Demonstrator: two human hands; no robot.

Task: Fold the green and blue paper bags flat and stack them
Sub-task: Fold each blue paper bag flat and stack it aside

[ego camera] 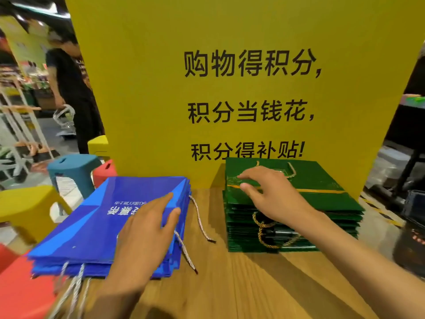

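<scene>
A stack of flat blue paper bags (92, 226) with white print and twisted cord handles lies on the left of the wooden table (230, 284). My left hand (147, 229) rests flat on its right side, fingers straight, thumb at the stack's edge. To the right sits a stack of flat green paper bags (322, 194) with gold trim and gold cord handles. My right hand (269, 192) reaches over the top green bag, fingers extended and touching its surface.
A tall yellow sign (230, 88) with black characters stands right behind both stacks. Teal (71, 169), red (105, 171) and yellow stools (27, 208) stand to the left of the table. A person in black (71, 93) stands far left, holding a bag.
</scene>
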